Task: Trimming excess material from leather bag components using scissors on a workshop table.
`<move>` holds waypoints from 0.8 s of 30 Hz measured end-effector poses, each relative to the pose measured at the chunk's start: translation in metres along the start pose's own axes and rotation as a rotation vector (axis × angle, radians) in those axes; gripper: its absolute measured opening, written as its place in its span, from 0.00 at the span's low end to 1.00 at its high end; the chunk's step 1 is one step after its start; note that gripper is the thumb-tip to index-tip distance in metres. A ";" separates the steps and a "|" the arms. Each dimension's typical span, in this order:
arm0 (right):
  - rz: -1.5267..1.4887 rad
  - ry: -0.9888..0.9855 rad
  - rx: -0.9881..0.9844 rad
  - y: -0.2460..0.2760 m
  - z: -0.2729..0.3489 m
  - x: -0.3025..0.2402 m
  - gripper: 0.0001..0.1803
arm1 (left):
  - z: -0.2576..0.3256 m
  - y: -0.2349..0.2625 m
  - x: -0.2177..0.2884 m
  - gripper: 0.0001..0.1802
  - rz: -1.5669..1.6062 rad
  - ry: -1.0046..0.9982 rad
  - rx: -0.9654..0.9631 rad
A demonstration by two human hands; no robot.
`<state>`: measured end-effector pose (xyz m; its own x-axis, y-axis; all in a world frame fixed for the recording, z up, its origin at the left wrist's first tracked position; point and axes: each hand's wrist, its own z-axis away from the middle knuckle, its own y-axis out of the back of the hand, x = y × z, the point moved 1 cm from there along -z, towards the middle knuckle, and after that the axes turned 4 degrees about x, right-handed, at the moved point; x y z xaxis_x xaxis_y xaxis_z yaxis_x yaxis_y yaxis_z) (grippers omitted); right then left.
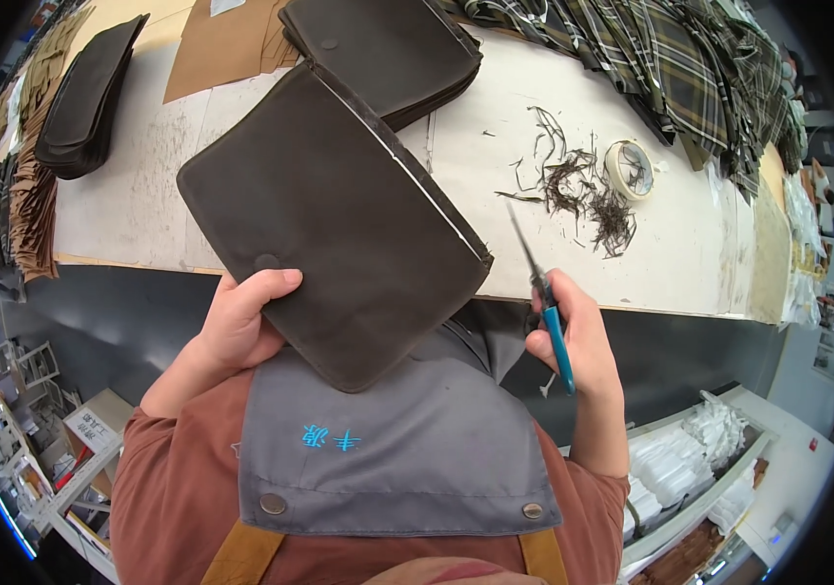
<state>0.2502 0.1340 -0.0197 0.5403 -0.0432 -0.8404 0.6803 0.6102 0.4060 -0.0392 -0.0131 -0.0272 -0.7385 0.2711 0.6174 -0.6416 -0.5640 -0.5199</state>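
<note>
A dark brown leather-like flap panel (339, 214) with rounded corners is held tilted over the table's front edge. My left hand (246, 317) grips its lower left edge, thumb on the upper face beside a small round bump. A pale line runs along the panel's right edge. Slim scissors (556, 336) with teal handles sit in my right hand (580, 331), fingers wrapped round them. Their blades point up and away, apart from the panel, toward dark thread scraps (573, 190) on the table. Behind the panel lies a stack of similar dark panels (393, 58).
The pale table (163, 205) carries another dark stack (85, 107) at left and brown sheets (227, 49) behind. A cream tape roll (617, 166) lies by the scraps. Plaid fabric (690, 78) fills the far right. White bundles (675, 463) lie in a rack at lower right.
</note>
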 end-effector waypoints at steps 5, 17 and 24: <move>0.068 0.087 -0.165 -0.002 0.000 0.004 0.36 | 0.000 0.003 0.000 0.25 0.012 0.018 -0.014; 0.129 0.066 -0.211 0.002 -0.002 0.006 0.35 | -0.003 0.003 -0.002 0.25 0.036 0.050 -0.027; 0.147 0.069 -0.201 0.003 -0.003 0.009 0.38 | -0.004 0.002 -0.004 0.26 0.035 0.047 -0.021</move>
<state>0.2553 0.1377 -0.0272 0.5859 0.1077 -0.8032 0.4812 0.7513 0.4517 -0.0386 -0.0122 -0.0327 -0.7691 0.2877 0.5707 -0.6190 -0.5574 -0.5533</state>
